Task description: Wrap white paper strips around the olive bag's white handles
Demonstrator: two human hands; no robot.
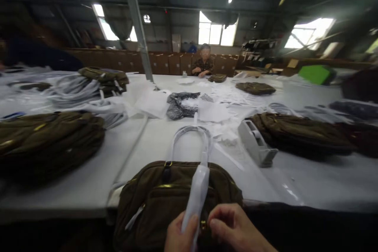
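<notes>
1. Long grey table (153, 141) runs from my near edge to the far wall; seam between two tabletops runs from near left to far centre.
2. Stack of olive bags (47, 141) on the left, well apart from my hands. Another olive bag (301, 134) lies flat on the right.
3. Olive bag I'm working on (174, 201) sits at the near edge, dead centre, hanging partly over the table lip. Its white wrapped handle (191, 138) loops out over the table on the far side.
4. Far left: a smaller pile of folded olive bags (103, 78) on a heap of white wrapping (76, 90).
5. Mid table: loose white sheets (212, 110) and a dark patterned cloth (178, 106), beyond the handle loop.
6. Grey tape dispenser (256, 143) just right of the handle, between my bag and the right-hand bag. Nearest obstacle on that side.
7. A person (203, 65) sits at the far end, hands on the table.
8. White wrapped strap (197, 197) lies down the bag's front.
9. Left hand (180, 236): curled around the strap's near end, thumb on it.
10. Right hand (233, 228): fingers bent, pinching at the gold zipper pull (203, 225); the grip itself is partly hidden.
</notes>
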